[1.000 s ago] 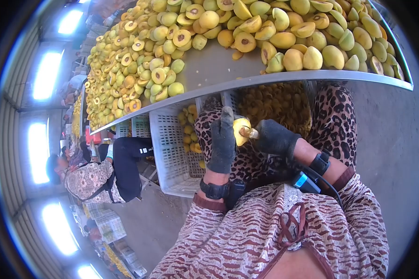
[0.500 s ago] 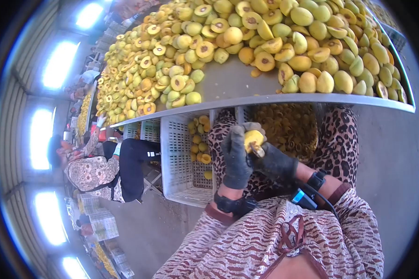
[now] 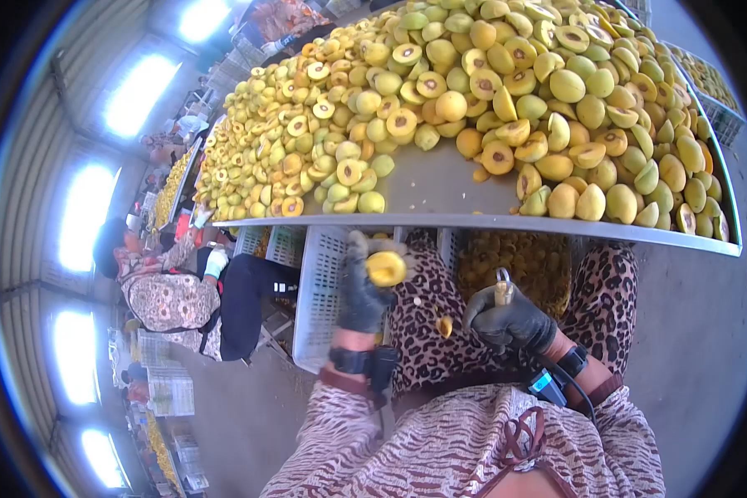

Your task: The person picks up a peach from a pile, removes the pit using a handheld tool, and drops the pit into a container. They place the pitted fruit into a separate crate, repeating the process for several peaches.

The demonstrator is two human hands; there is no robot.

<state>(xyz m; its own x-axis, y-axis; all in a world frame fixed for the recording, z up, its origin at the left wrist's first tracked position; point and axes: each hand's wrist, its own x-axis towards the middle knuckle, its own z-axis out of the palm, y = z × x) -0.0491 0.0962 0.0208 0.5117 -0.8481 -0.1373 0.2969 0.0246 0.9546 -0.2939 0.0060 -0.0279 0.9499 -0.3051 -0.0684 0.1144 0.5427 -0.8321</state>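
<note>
My left hand (image 3: 363,286), in a dark grey glove, has its fingers around a yellow fruit half (image 3: 386,269) above the white crate (image 3: 311,307). In a glove too, my right hand (image 3: 506,319) is closed on a small tool (image 3: 503,290) with a light handle and a metal loop at its top, over my lap. A small orange-yellow piece (image 3: 445,326) shows between the hands, above the patterned trousers (image 3: 423,299). Halved fruit (image 3: 402,122) lies heaped on the metal table (image 3: 427,178) in front of me.
Under the table, a container (image 3: 515,264) of brownish-orange pieces sits between my knees. At the left a seated co-worker (image 3: 174,303) is beside the table, with one gloved hand near the fruit. The table's metal edge (image 3: 473,222) runs just beyond my hands.
My hands have moved apart. The left one went left with the fruit half, toward the crate; the right one moved right with the tool. The small piece now shows between them. The view has shifted.
</note>
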